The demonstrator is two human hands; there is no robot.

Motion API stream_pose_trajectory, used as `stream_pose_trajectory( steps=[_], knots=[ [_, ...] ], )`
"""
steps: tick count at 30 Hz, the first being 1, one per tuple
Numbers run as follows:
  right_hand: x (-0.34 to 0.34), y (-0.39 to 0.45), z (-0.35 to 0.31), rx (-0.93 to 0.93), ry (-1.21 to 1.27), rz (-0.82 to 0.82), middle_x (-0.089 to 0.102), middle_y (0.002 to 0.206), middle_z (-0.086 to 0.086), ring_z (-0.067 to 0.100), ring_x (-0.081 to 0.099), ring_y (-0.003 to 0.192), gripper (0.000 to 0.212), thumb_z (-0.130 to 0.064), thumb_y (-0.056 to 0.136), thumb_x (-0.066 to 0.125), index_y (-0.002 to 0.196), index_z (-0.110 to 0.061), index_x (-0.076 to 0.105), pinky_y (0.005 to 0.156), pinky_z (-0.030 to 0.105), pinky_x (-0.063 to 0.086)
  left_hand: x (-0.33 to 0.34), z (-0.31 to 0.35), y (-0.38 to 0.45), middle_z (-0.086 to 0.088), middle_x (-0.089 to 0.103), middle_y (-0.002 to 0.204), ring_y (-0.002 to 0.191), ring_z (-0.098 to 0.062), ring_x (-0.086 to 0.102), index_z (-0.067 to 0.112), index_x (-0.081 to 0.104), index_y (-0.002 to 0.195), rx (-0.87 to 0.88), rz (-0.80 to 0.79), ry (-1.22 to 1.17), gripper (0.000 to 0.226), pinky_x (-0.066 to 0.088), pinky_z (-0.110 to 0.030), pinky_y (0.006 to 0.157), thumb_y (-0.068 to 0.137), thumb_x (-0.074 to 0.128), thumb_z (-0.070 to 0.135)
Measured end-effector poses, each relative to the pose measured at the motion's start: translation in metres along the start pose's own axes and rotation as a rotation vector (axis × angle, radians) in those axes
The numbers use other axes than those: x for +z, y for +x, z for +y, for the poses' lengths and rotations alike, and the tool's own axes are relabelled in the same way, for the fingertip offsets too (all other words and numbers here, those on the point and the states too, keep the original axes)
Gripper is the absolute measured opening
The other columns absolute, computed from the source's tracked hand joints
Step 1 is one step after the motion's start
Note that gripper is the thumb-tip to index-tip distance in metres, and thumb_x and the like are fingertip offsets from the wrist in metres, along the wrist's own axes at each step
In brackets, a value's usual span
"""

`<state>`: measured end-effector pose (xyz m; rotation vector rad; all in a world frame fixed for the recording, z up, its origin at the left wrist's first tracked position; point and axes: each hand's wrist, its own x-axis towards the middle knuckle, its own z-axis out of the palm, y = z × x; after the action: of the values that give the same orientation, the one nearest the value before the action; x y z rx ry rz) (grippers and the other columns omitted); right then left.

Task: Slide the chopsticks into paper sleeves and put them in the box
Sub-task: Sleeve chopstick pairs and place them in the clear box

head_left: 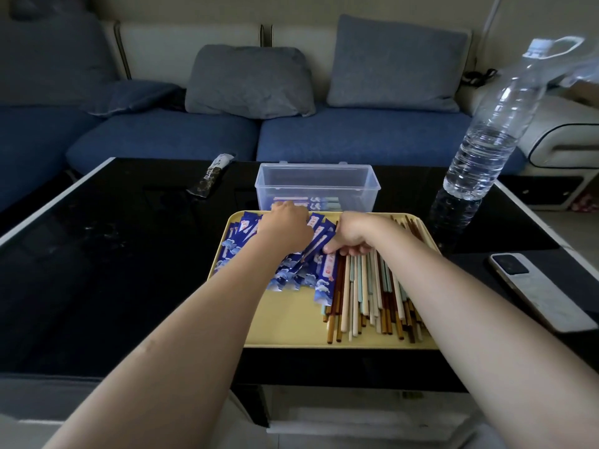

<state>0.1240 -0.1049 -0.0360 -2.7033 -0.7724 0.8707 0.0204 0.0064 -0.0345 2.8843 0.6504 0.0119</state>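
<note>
While both hands (pixel 319 233) reach, chopsticks (pixel 366 293) lie beneath.

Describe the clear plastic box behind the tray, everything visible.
The clear plastic box is rectangular, translucent and open-topped, with two small tabs on its far rim. It stands upright on the black table, just beyond the yellow tray. A few sleeved chopsticks with blue-patterned paper lie flat inside. Neither hand clearly touches it.

glossy black table (pixel 97 254), clear plastic box (pixel 316 183)
</note>
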Motion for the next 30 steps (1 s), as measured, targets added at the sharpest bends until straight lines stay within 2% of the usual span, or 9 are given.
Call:
stream_pose_trajectory(
  steps=[3,6,12,16,19,22,25,28,30],
  knots=[
    [0.001,-0.003,0.0,0.033,0.057,0.028,0.06,0.067,0.002,0.011,0.044,0.044,0.016,-0.024,0.093,0.067,0.087,-0.009,0.064,0.042,0.02,0.034,-0.006,0.006,-0.008,-0.008,0.062,0.123,0.101,-0.025,0.057,0.018,0.065,0.119,0.041,-0.108,0.022,0.03,0.051,-0.036,0.085,0.1,0.043,0.023],
    [0.003,-0.011,-0.001,0.075,0.024,0.004,0.057,0.066,0.003,0.011,0.041,0.041,0.022,-0.029,0.091,0.069,0.094,-0.009,0.062,0.04,0.019,0.033,-0.008,0.011,-0.017,-0.006,0.063,0.121,0.107,-0.025,0.06,0.016,0.065,0.124,0.101,-0.146,0.053,0.03,0.051,-0.033,0.086,0.098,0.053,0.025],
    [0.018,-0.016,-0.008,0.099,-0.077,-0.007,0.065,0.07,0.008,0.01,0.045,0.034,0.043,-0.045,0.093,0.066,0.114,-0.008,0.057,0.039,0.015,0.037,-0.001,0.014,-0.019,-0.004,0.065,0.115,0.102,-0.023,0.06,0.018,0.064,0.122,0.152,-0.121,0.111,0.034,0.046,-0.029,0.074,0.091,0.063,0.032],
    [0.015,-0.024,-0.007,0.122,-0.026,0.011,0.062,0.063,0.003,0.01,0.044,0.038,0.031,-0.038,0.096,0.064,0.104,-0.009,0.059,0.041,0.019,0.036,0.001,0.014,-0.02,-0.003,0.064,0.114,0.101,-0.023,0.06,0.019,0.063,0.121,0.149,-0.113,0.096,0.035,0.05,-0.032,0.079,0.09,0.066,0.035],
    [0.004,-0.037,0.004,0.081,0.217,0.026,0.064,0.066,0.005,0.012,0.054,0.046,0.023,-0.03,0.1,0.06,0.096,-0.008,0.062,0.045,0.022,0.042,0.0,0.012,-0.021,-0.006,0.062,0.119,0.102,-0.025,0.06,0.018,0.058,0.124,0.129,-0.09,0.076,0.036,0.052,-0.036,0.085,0.092,0.062,0.033],
    [-0.013,-0.052,0.018,-0.013,0.542,0.036,0.073,0.088,0.012,0.02,0.071,0.069,0.018,-0.019,0.098,0.064,0.108,-0.004,0.064,0.055,0.029,0.056,-0.003,0.014,-0.022,-0.009,0.047,0.139,0.123,-0.031,0.051,0.022,0.038,0.144,0.151,0.044,0.034,0.061,0.05,-0.044,0.094,0.091,0.064,0.035],
    [-0.02,-0.062,0.031,-0.108,0.489,0.068,0.074,0.099,0.01,0.022,0.072,0.087,0.027,-0.03,0.09,0.073,0.109,-0.012,0.067,0.071,0.033,0.058,-0.009,0.024,-0.026,-0.002,0.036,0.154,0.141,-0.026,0.033,0.031,0.028,0.151,0.359,0.203,0.077,0.078,0.034,-0.047,0.11,0.086,0.071,0.039],
    [-0.015,-0.067,0.039,-0.136,0.428,0.094,0.075,0.093,0.008,0.025,0.074,0.085,0.035,-0.047,0.081,0.079,0.099,-0.018,0.073,0.085,0.043,0.06,-0.012,0.041,-0.032,0.003,0.056,0.138,0.128,-0.021,0.048,0.032,0.045,0.14,0.473,0.229,0.136,0.057,0.029,-0.041,0.109,0.089,0.064,0.05],
    [-0.014,-0.071,0.043,-0.113,0.374,0.089,0.074,0.081,0.007,0.02,0.072,0.067,0.044,-0.054,0.08,0.077,0.096,-0.014,0.072,0.07,0.037,0.062,-0.012,0.049,-0.037,0.005,0.065,0.122,0.114,-0.021,0.054,0.03,0.056,0.127,0.438,0.203,0.209,0.042,0.03,-0.037,0.104,0.092,0.059,0.053]
  ],
)
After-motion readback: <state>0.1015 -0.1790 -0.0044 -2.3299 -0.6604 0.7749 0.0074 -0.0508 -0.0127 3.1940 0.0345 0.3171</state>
